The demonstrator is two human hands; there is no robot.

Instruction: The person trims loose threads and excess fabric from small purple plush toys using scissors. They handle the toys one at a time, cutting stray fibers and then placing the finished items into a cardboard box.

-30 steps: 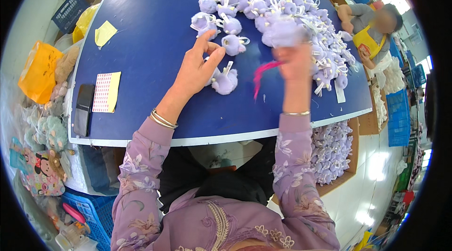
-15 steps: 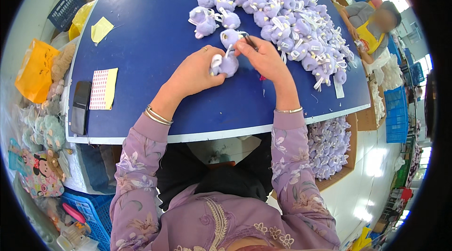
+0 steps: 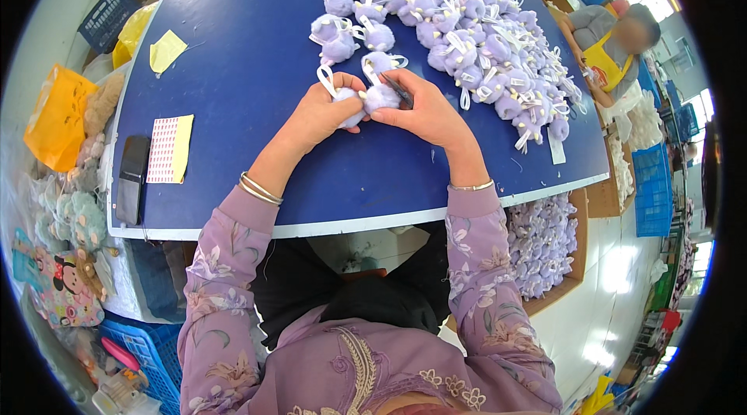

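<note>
Two rounded, fluffy lavender parts meet between my hands above the front half of the blue table (image 3: 257,88). My left hand (image 3: 317,113) is closed on the left part, a small lavender plush toy (image 3: 347,109) with a white ribbon loop sticking up. My right hand (image 3: 429,113) pinches the right part (image 3: 381,97) and keeps a slim dark tool (image 3: 398,90) between its fingers. Whether these parts are one toy or two, I cannot tell. Just beyond my fingers lies another lavender plush toy (image 3: 377,64).
A large heap of lavender plush toys (image 3: 490,49) covers the table's right side. A sticker sheet (image 3: 167,149), a phone (image 3: 133,179) and yellow paper (image 3: 166,52) lie at left. A box of plush pieces (image 3: 545,248) stands below right; a person (image 3: 611,49) sits beyond.
My right hand has come down and now pinches the lavender plush, its dark tool tilted along the fingers. The plush has turned, so its white loop points up at the left.
</note>
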